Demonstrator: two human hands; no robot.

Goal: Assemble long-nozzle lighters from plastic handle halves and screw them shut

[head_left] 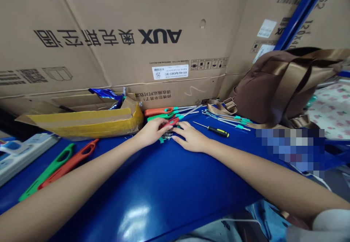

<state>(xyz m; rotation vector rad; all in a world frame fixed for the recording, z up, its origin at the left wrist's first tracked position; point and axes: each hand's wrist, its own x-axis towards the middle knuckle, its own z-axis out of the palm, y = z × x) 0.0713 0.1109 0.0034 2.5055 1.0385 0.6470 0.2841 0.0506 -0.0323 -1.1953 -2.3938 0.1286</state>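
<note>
The left hand (151,132) lies over a red-handled metal rod (171,122), its grip hidden; the flat right hand (190,137) sits just beside, on the glossy blue bench (153,194), fingers partly covering small green-tipped parts (165,137).

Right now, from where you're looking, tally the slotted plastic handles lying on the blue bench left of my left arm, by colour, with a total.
Green plastic handle: 1
Orange plastic handle: 1
Total: 2
</note>
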